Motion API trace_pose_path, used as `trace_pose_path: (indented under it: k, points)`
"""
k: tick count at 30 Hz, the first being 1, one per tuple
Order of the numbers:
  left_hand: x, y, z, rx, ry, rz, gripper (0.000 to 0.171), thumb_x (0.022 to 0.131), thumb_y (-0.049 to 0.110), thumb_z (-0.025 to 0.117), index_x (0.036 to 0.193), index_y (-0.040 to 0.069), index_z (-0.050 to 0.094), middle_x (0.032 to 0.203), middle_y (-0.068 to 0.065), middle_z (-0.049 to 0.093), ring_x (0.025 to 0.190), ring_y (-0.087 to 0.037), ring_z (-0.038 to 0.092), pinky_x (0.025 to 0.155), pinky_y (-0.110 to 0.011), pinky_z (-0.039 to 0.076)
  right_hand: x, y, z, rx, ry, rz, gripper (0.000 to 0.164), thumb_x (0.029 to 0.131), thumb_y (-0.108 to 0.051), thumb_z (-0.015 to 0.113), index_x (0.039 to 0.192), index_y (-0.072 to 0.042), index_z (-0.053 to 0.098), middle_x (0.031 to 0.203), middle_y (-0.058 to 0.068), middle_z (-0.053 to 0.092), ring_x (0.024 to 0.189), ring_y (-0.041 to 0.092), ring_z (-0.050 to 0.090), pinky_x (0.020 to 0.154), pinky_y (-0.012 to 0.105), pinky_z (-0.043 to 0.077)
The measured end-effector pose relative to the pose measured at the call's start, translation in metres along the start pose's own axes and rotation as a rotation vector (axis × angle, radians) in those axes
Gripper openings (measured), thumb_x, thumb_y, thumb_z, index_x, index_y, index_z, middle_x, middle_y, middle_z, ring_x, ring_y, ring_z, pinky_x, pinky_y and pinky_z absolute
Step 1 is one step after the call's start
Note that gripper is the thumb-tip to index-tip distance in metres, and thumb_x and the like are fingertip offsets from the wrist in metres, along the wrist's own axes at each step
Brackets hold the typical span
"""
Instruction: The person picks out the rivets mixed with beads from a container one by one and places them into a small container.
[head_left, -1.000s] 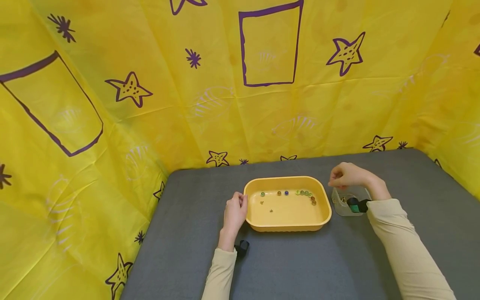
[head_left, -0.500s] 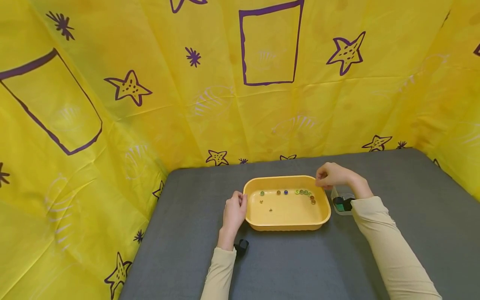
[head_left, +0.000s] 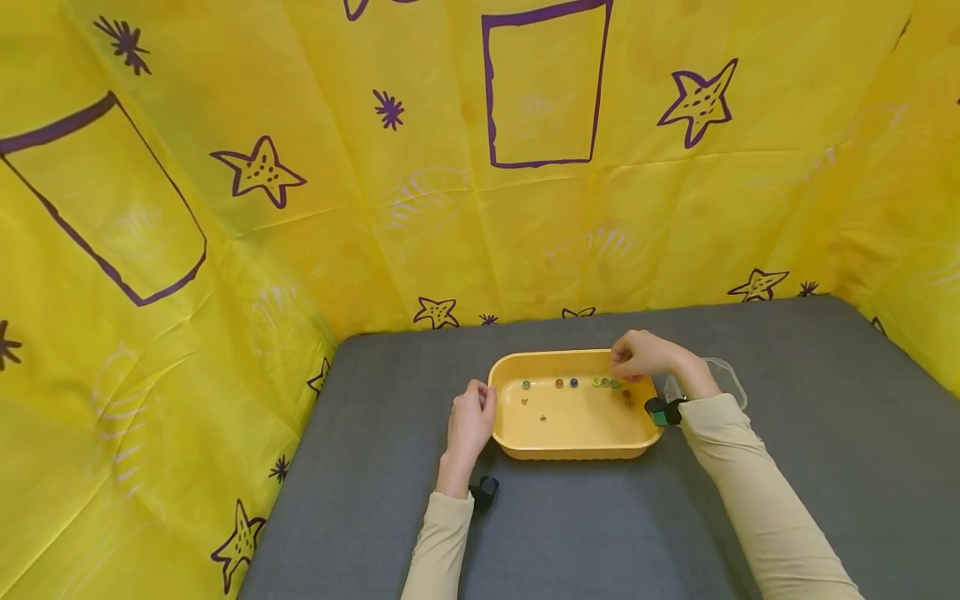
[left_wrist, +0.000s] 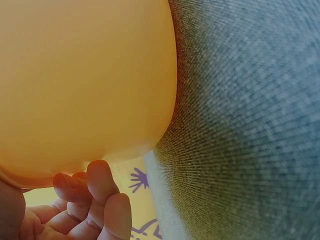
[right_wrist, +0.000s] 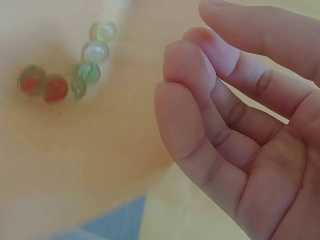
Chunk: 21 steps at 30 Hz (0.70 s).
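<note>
My left hand grips the left end of a yellow tray, with curled fingers by its rim in the left wrist view. Over the tray's far right corner hovers my right hand, fingers bent and thumb near the index finger. Its thumb tip is at the frame edge in the right wrist view, so whether anything is pinched there is hidden. A row of glass marbles, green, clear and reddish, curves along the tray's right side. A blue marble, a brown marble and a green marble lie along the far side.
Two tiny gold-coloured pieces lie on the tray floor. A clear plastic box stands right of the tray, partly behind my right wrist. All rest on a grey cloth-covered table, with a patterned yellow curtain behind.
My right hand has moved left from above the clear plastic box to above the tray's far right corner. The left hand keeps its grip on the tray.
</note>
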<state>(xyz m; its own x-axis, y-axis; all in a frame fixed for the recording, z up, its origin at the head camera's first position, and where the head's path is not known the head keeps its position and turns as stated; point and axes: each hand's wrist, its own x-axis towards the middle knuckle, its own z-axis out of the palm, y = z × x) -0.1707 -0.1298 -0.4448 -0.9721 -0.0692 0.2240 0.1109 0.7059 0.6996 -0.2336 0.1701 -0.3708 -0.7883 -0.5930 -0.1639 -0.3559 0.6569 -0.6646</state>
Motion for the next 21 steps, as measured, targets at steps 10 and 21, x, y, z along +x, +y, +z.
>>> trace_pose_path:
  k: [10, 21]
  points:
    - [0.0, 0.0, 0.0, 0.0, 0.016, 0.021, 0.018, 0.094, 0.019, 0.054, 0.087, 0.002, 0.056, 0.066, -0.003, 0.054, 0.052, -0.012, 0.048, 0.049, -0.026, 0.041, 0.016, -0.007, 0.017, 0.019, -0.015, -0.001, 0.017, 0.083, -0.006, 0.065, 0.069, -0.001, 0.058, 0.057, 0.01, 0.053, 0.049, 0.019, 0.046, 0.052, 0.026, 0.038]
    - [0.0, 0.001, -0.001, -0.002, 0.005, 0.002, 0.018, 0.094, 0.02, 0.053, 0.088, 0.003, 0.056, 0.066, -0.003, 0.053, 0.053, -0.012, 0.047, 0.051, -0.025, 0.042, 0.029, -0.018, 0.034, -0.004, -0.035, -0.032, 0.014, 0.084, -0.003, 0.063, 0.072, 0.004, 0.062, 0.057, 0.005, 0.056, 0.051, 0.018, 0.05, 0.052, 0.029, 0.043]
